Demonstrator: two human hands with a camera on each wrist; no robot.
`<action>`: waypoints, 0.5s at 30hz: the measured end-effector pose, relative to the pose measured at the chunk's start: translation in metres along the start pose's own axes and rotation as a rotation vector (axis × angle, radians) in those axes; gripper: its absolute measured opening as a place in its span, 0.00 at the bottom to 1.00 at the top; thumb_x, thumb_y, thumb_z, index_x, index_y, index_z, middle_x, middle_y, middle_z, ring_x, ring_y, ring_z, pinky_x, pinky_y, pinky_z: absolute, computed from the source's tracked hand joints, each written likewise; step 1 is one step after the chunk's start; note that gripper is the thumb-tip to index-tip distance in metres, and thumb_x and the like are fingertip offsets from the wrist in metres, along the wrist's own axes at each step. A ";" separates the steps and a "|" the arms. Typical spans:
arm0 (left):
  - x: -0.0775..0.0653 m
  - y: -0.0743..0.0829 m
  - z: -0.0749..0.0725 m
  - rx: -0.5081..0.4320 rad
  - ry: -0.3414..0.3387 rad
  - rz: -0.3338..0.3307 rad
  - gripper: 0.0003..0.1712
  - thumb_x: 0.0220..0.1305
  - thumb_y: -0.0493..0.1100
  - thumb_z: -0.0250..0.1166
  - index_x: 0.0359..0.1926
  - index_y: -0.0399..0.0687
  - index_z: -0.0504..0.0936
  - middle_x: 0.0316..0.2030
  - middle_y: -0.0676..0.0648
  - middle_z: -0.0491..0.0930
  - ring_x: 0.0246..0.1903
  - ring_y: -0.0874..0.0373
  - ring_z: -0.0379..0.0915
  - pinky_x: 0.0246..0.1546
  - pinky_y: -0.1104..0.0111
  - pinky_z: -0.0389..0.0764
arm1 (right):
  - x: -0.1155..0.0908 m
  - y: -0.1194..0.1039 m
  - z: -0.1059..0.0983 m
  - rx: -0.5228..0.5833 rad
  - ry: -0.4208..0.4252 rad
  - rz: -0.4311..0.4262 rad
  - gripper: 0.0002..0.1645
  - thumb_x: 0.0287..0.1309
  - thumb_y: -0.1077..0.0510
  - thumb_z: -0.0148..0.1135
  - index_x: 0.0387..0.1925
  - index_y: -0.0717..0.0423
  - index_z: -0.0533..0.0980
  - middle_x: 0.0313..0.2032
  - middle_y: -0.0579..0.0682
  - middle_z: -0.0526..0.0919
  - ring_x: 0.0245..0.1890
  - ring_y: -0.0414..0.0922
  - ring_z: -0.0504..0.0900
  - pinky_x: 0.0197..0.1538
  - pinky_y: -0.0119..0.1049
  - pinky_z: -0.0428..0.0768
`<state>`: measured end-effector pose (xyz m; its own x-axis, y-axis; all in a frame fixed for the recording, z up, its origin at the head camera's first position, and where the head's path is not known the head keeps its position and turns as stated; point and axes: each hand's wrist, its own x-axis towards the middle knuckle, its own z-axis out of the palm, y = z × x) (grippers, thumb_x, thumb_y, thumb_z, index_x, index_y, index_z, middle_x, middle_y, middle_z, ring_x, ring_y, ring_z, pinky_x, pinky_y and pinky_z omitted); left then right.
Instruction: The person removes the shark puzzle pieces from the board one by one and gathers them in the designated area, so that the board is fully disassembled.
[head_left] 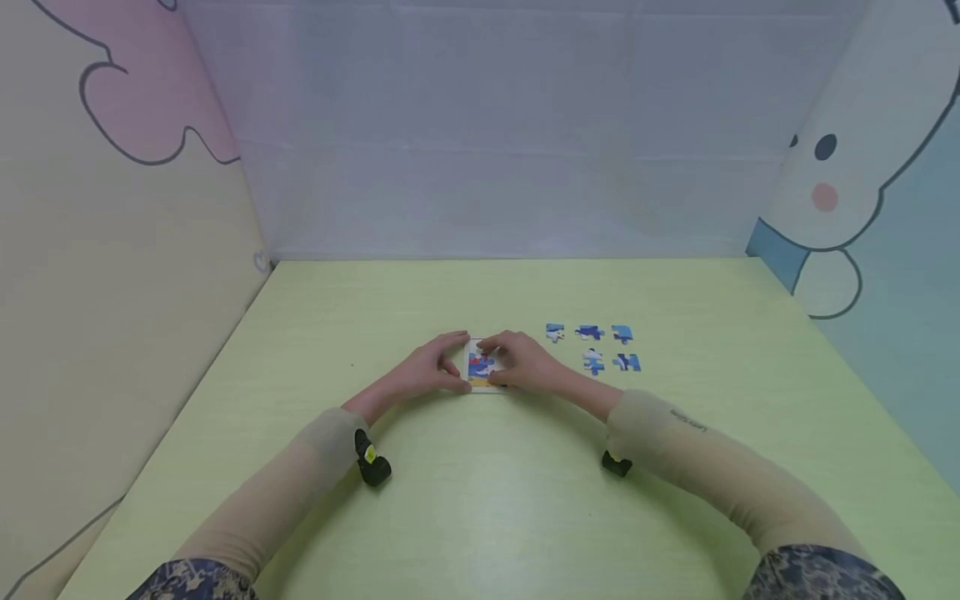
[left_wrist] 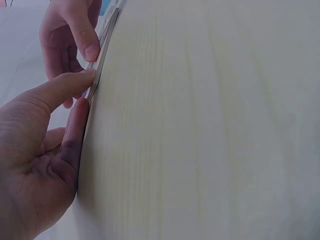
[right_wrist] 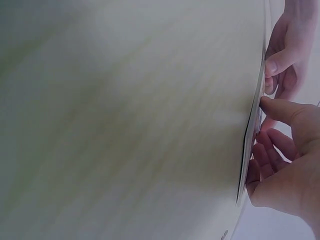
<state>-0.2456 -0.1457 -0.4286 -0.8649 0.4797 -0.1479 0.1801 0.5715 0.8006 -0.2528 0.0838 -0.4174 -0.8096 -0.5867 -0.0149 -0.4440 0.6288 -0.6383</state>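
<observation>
A small jigsaw board (head_left: 487, 391) with a pale rim lies flat on the table, holding blue, red and yellow picture pieces. My left hand (head_left: 423, 367) grips its left side, thumb at the near corner and fingers at the far corner. Over the board's right half, my right hand (head_left: 528, 364) has thumb and fingers curled around a blue puzzle piece (head_left: 481, 365); the palm side and much of the board behind it are hidden. Both wrist views show the thin board edge-on, with left thumb (left_wrist: 75, 80) and right thumb (right_wrist: 280, 107) at its near edge.
To the right of the board lie several loose blue-and-white puzzle pieces (head_left: 589, 332) in two rough rows. The pale green-yellow table (head_left: 480, 500) meets a plain white backdrop (head_left: 510, 167), with cartoon-printed panels on either side.
</observation>
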 end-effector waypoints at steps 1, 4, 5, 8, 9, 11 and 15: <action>0.000 -0.001 0.000 0.002 0.001 0.001 0.52 0.55 0.45 0.75 0.76 0.49 0.57 0.77 0.50 0.53 0.44 0.60 0.78 0.44 0.70 0.76 | 0.000 0.000 0.000 0.002 -0.003 0.002 0.35 0.54 0.60 0.71 0.64 0.60 0.72 0.60 0.55 0.80 0.59 0.52 0.76 0.66 0.48 0.72; 0.001 -0.002 0.000 0.010 0.004 -0.007 0.52 0.55 0.45 0.75 0.76 0.51 0.57 0.77 0.52 0.53 0.44 0.60 0.78 0.45 0.70 0.77 | 0.002 -0.002 -0.001 -0.002 -0.008 0.002 0.35 0.53 0.61 0.71 0.63 0.61 0.72 0.58 0.56 0.80 0.58 0.52 0.77 0.64 0.48 0.72; 0.002 -0.003 0.000 0.011 0.006 -0.008 0.52 0.54 0.45 0.75 0.76 0.51 0.57 0.77 0.52 0.53 0.44 0.60 0.78 0.45 0.70 0.77 | 0.003 -0.003 -0.001 -0.002 -0.011 0.002 0.35 0.53 0.61 0.71 0.63 0.61 0.73 0.57 0.57 0.80 0.57 0.52 0.77 0.63 0.47 0.73; 0.002 -0.005 0.001 0.011 0.007 -0.016 0.52 0.54 0.45 0.75 0.76 0.53 0.57 0.77 0.54 0.54 0.45 0.60 0.78 0.46 0.70 0.76 | 0.005 -0.004 -0.001 -0.005 -0.024 0.003 0.33 0.54 0.62 0.70 0.62 0.60 0.74 0.54 0.57 0.80 0.53 0.50 0.77 0.59 0.44 0.76; 0.002 -0.004 0.001 0.010 0.007 -0.015 0.52 0.54 0.45 0.75 0.76 0.53 0.57 0.77 0.54 0.54 0.45 0.60 0.78 0.46 0.70 0.76 | 0.006 -0.005 -0.002 -0.003 -0.029 0.004 0.32 0.54 0.62 0.70 0.62 0.60 0.75 0.53 0.58 0.79 0.52 0.50 0.78 0.58 0.43 0.77; 0.002 -0.004 0.001 0.007 0.005 -0.007 0.52 0.54 0.45 0.75 0.76 0.52 0.57 0.77 0.53 0.54 0.46 0.59 0.78 0.46 0.70 0.77 | 0.008 -0.006 -0.002 0.001 -0.041 0.003 0.30 0.55 0.63 0.69 0.61 0.60 0.76 0.51 0.58 0.78 0.51 0.50 0.79 0.55 0.40 0.79; 0.002 -0.003 0.001 0.006 0.003 0.000 0.52 0.54 0.46 0.75 0.76 0.51 0.57 0.77 0.53 0.54 0.46 0.59 0.78 0.45 0.70 0.77 | 0.012 -0.005 -0.004 -0.013 -0.064 -0.007 0.27 0.55 0.63 0.68 0.59 0.61 0.77 0.48 0.57 0.78 0.49 0.49 0.80 0.53 0.38 0.81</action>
<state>-0.2470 -0.1459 -0.4319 -0.8663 0.4778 -0.1457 0.1834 0.5755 0.7970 -0.2620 0.0753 -0.4111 -0.7807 -0.6220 -0.0598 -0.4548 0.6312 -0.6282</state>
